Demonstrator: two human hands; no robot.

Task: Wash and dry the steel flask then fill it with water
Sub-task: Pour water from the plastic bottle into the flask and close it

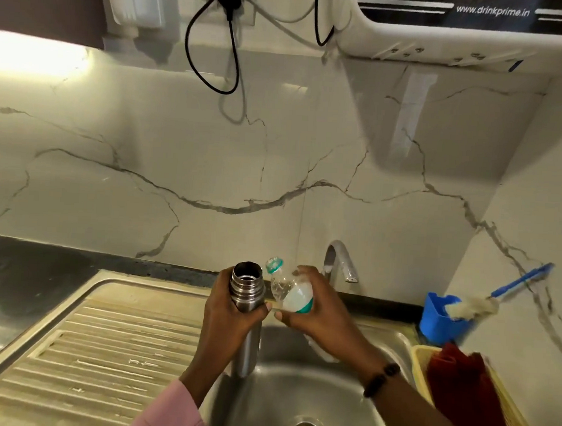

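Note:
The steel flask (pixel 247 293) is upright over the sink bowl (pixel 282 390), its cap off and its threaded mouth open. My left hand (pixel 230 318) grips it around the upper body. My right hand (pixel 313 310) holds a small clear plastic bottle (pixel 289 290) with a white and teal label and a teal neck ring. The bottle is tilted, its mouth pointing up and left, close beside the flask's mouth. Whether anything flows from it I cannot tell. A dark bead bracelet sits on my right wrist.
A steel tap (pixel 341 259) rises behind my right hand. The ribbed drainboard (pixel 93 359) lies to the left. At right stand a blue holder (pixel 439 318) with a bottle brush (pixel 484 307), and a yellow basket (pixel 505 397) holding a dark red cloth (pixel 460 382). A water purifier (pixel 465 30) hangs above.

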